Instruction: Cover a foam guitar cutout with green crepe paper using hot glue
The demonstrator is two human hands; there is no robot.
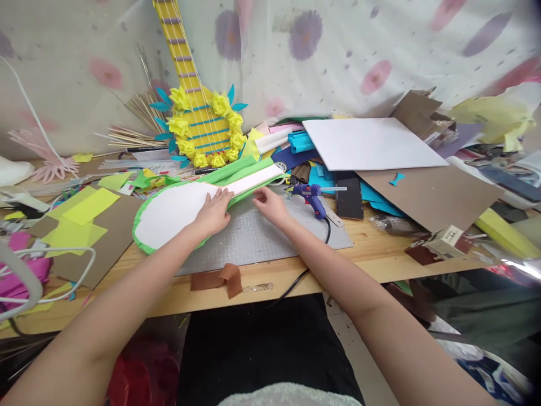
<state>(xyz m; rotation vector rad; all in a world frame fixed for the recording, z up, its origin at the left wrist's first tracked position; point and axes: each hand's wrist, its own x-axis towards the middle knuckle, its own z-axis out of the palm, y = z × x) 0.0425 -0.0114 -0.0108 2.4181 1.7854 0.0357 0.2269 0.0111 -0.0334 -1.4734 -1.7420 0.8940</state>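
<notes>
A white guitar-shaped board [173, 211] lies face up, with green crepe paper [146, 246] wrapped along its edges. My left hand [215, 211] rests with stretched fingers on the board, where the round body meets the neck. At the lower edge of the neck, my right hand [270, 207] has its fingers curled together in a pinch at the green paper rim; the fingertips are partly hidden. Just right of that hand, a blue glue gun [311, 197] lies with its clear glue stick pointing right. Under the board's right part is a grey cutting mat [253, 239].
A yellow paper guitar [203, 121] with paper roses leans on the curtain behind. A white foam sheet [372, 144], brown cardboard [426, 197] and a black phone [349, 194] lie right. Yellow sheets [88, 208] lie left. The glue gun's cord [300, 276] crosses the front edge.
</notes>
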